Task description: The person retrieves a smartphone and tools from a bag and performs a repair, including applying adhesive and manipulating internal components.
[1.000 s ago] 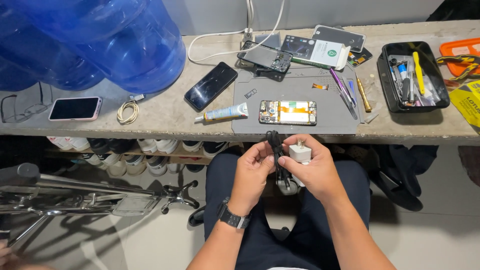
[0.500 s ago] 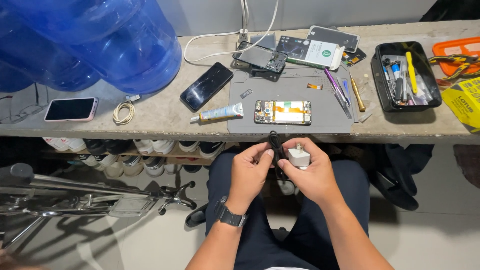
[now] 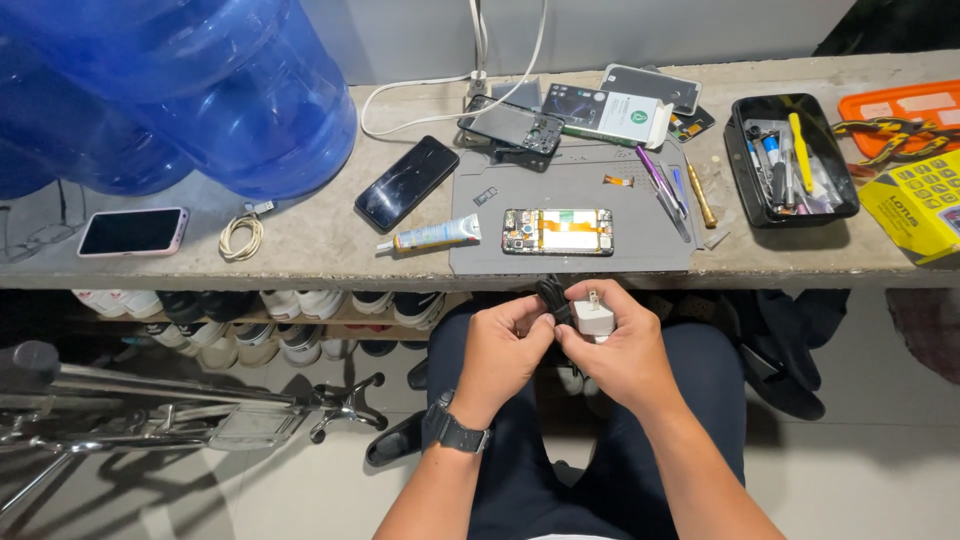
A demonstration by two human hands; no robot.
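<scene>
Over my lap, just below the bench edge, my right hand (image 3: pixel 622 350) grips a small white charger plug (image 3: pixel 593 316) with its prongs pointing up. My left hand (image 3: pixel 502 352), with a black watch on the wrist, pinches a black cable (image 3: pixel 552 296) right beside the plug. The two hands touch each other. On the grey work mat (image 3: pixel 570 245) straight ahead lies an opened phone (image 3: pixel 557 231) with its insides showing. A white glue tube (image 3: pixel 430 238) rests left of it.
Black phone (image 3: pixel 407 182) and a pink-edged phone (image 3: pixel 132 231) lie on the concrete bench, with a coiled white cable (image 3: pixel 241 236). Blue water jugs (image 3: pixel 180 90) stand at back left. A black tool tray (image 3: pixel 790 160), tweezers (image 3: pixel 662 185) and phone parts (image 3: pixel 560 112) sit right. Shoes (image 3: pixel 260 310) are under the bench.
My view has tilted up and drifted slightly, so the bench sits lower in frame. Both hands stay together on the plug and cable, hardly moved.
</scene>
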